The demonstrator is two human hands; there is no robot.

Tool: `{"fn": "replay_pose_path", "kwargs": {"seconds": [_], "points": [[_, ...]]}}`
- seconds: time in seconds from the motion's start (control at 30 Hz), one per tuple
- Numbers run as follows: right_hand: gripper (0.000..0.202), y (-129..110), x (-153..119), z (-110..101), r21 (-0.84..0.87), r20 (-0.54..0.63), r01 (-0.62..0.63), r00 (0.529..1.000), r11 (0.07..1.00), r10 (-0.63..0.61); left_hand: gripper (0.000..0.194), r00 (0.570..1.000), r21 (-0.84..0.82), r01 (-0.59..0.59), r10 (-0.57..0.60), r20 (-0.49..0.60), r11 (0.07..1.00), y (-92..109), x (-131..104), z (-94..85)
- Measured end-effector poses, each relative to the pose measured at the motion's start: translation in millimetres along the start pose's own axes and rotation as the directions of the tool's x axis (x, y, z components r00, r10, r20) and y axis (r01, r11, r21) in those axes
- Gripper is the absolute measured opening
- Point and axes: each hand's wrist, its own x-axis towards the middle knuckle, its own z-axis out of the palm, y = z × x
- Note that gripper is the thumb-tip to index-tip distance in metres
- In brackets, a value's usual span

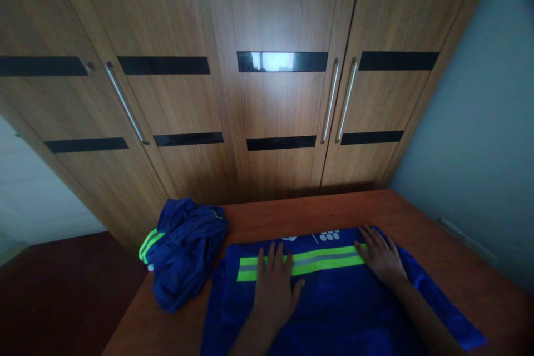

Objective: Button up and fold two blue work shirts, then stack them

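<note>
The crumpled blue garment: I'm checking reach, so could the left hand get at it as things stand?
Probably yes: the left hand rests palm down on the spread garment, and the crumpled blue garment lies to its left, with only the spread garment's edge between them.

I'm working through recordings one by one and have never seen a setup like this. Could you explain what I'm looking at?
There is no machine here: a person works with two bare hands. The single picture comes from a camera worn on that person's head, looking forward and down.

On the reddish-brown table lies a blue garment, spread out, with a yellow-green and grey stripe across it. To its left sits a crumpled bundle of blue cloth. Beyond the table stand wooden cabinet doors.

The left hand lies flat over the stripe's left part; the right hand rests near its right end. Neither appears to grip anything.
</note>
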Motion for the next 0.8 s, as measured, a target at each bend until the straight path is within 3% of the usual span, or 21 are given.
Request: {"fn": "replay_pose_path", "kwargs": {"seconds": [0.1,0.2,0.3,0.4,0.5,0.6,0.7,0.8], "points": [[0.052,1.2,0.9,3.8,-0.002,0.007,-0.019,1.0,1.0,0.019,0.063,0.99,0.111,0.079,-0.065,-0.126,0.991,-41.3,-3.3,2.4],[0.058,4.6,1.1,10.9,-0.011,-0.002,-0.026,1.0,1.0,0.026,0.065,0.986,0.157,0.055,-0.029,-0.164,0.986,-76.7,-11.3,11.5],[0.061,7.6,2.1,15.1,-0.002,-0.007,-0.018,1.0,1.0,0.018,0.066,0.984,0.176,0.045,-0.013,-0.18,0.983,-90.8,-14.7,18.6],[0.058,6.2,3.1,10.9,0.004,-0.016,-0.023,1.0,1.0,0.023,0.066,0.984,0.175,0.046,-0.015,-0.177,0.983,-90.3,-12.7,18.2],[0.055,-8.4,-4.5,-2.8,0.031,-0.021,-0.028,0.999,0.999,0.029,0.062,0.984,0.171,0.058,-0.027,-0.177,0.983,-80.1,-12.8,10.0],[0.055,-41.9,-29.1,-21.9,0.124,-0.027,0.067,0.998,0.99,-0.064,0.054,0.983,0.153,0.013,0.016,-0.181,0.988,-52.7,-20.0,2.1],[0.053,-82.4,-64.1,-37.6,0.239,-0.015,0.225,0.973,0.945,-0.228,0.056,0.965,0.132,-0.189,0.208,-0.157,0.973,-9.4,-31.2,9.6],[0.055,-107.5,-90.9,-44.3,0.288,-0.005,0.322,0.942,0.902,-0.334,0.07,0.895,0.141,-0.4,0.419,-0.15,0.906,28.1,-39.8,35.9]]}}
